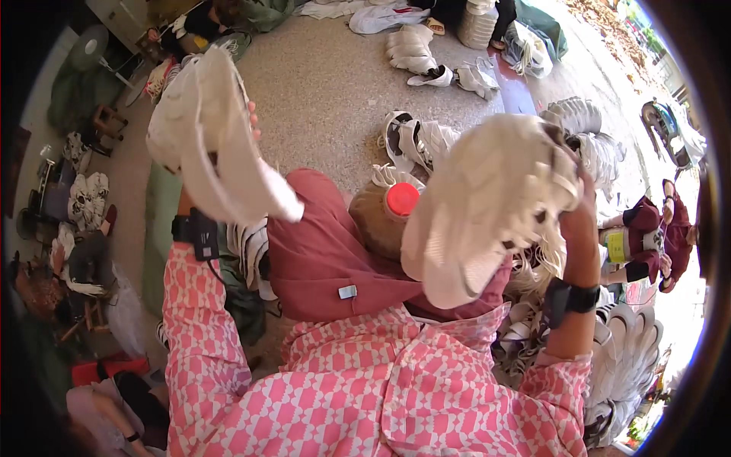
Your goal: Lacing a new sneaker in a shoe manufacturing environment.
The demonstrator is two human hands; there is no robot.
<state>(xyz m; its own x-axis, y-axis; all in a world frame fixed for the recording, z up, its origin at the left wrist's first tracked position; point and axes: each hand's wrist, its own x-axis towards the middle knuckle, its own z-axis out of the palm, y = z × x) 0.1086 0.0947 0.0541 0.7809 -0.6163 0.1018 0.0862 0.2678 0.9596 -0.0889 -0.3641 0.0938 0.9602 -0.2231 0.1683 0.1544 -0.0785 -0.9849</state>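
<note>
White shoe (487,198) within right fingers (582,199)

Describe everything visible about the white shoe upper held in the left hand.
The white shoe upper is a soft, pale, fabric-like piece with stitched panels, no sole visible. It is raised above the lap, tilted, its long end pointing down-right toward the red-clad knee. The left hand holds it from behind; only fingertips show at its edge. Nothing else touches it.

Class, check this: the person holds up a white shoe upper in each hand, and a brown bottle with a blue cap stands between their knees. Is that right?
Not quite. The bottle has a red cap, not blue, as the head view shows. The rest holds: the left hand and right hand each hold up a white shoe upper.
</note>
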